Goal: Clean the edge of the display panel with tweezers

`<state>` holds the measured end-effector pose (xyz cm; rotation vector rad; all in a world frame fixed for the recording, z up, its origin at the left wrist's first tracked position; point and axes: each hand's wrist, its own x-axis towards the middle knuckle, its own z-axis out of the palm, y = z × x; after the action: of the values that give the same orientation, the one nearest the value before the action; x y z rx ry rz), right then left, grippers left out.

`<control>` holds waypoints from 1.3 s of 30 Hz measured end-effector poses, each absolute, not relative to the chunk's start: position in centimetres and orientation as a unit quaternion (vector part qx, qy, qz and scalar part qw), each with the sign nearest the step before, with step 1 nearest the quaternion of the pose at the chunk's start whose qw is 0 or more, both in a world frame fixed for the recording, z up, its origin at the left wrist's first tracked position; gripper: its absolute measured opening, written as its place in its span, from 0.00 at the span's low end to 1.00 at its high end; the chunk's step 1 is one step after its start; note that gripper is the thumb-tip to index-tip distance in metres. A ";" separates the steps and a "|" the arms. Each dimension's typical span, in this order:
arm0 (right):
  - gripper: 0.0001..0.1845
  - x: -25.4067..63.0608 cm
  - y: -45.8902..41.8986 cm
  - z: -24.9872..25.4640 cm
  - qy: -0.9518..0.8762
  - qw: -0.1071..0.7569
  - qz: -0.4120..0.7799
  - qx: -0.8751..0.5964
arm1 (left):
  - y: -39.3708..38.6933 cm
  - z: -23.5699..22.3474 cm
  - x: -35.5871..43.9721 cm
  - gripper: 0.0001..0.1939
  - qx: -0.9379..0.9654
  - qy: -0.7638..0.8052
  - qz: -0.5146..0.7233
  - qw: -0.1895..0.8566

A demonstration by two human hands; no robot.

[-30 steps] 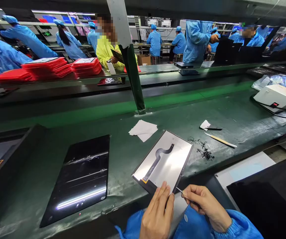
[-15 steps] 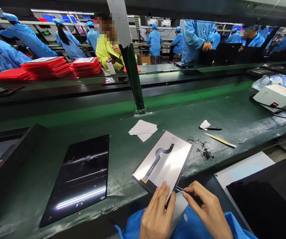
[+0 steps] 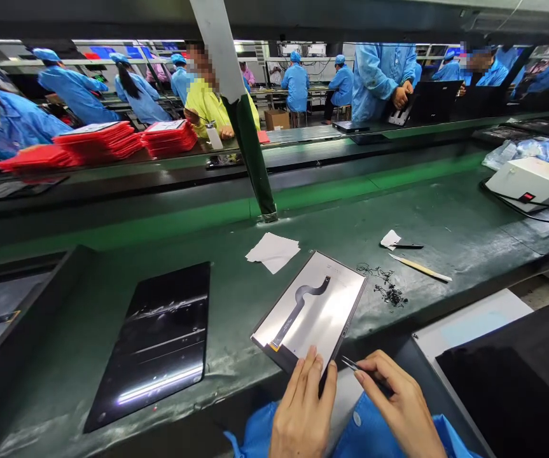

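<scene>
An LCD panel [image 3: 324, 305] lies tilted over the bench's front edge, its silvery back up with a dark curved ribbon cable [image 3: 298, 305] on it. My left hand [image 3: 300, 407] holds its near end, fingers stretched over the back and thumb along the right edge. In my right hand [image 3: 396, 394] is a pair of tweezers [image 3: 349, 362], pinched between thumb and fingers. The tips point at the panel's right edge, with a small gap between. Black shreds [image 3: 391, 292] lie in a loose pile beyond the panel.
Left lies a glossy black glass panel [image 3: 154, 343]; beyond it, a dark tray [image 3: 21, 299]. White paper sheets [image 3: 274, 251], a yellow-handled tool [image 3: 422, 268] and a black blade tool [image 3: 408, 246] lie on the bench. A white machine [image 3: 529, 184] stands right. A post [image 3: 252, 146] rises from the bench's back.
My right hand has drawn the tweezers slightly back from the panel's edge. My left hand stays on the panel. The view has shifted slightly. Across the bench, a co-worker's hands have moved.
</scene>
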<state>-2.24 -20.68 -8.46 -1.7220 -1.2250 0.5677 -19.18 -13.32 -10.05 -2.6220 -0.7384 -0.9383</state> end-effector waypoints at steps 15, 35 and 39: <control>0.15 -2.1 -20.9 -8.3 -0.482 0.456 0.248 -0.706 | -13.2 -9.7 -19.3 0.17 -0.896 -0.254 -0.340 0.129; 0.16 -2.3 -20.7 -8.5 -0.493 0.447 0.243 -0.706 | -12.9 -10.2 -19.5 0.18 -0.903 -0.240 -0.331 0.131; 0.15 -2.3 -20.8 -8.6 -0.498 0.445 0.231 -0.708 | -12.9 -10.1 -19.6 0.18 -0.905 -0.242 -0.332 0.111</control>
<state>-2.27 -20.84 -8.59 -1.7543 -1.2341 0.5733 -19.59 -12.95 -10.08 -2.6579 -0.7120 -0.9764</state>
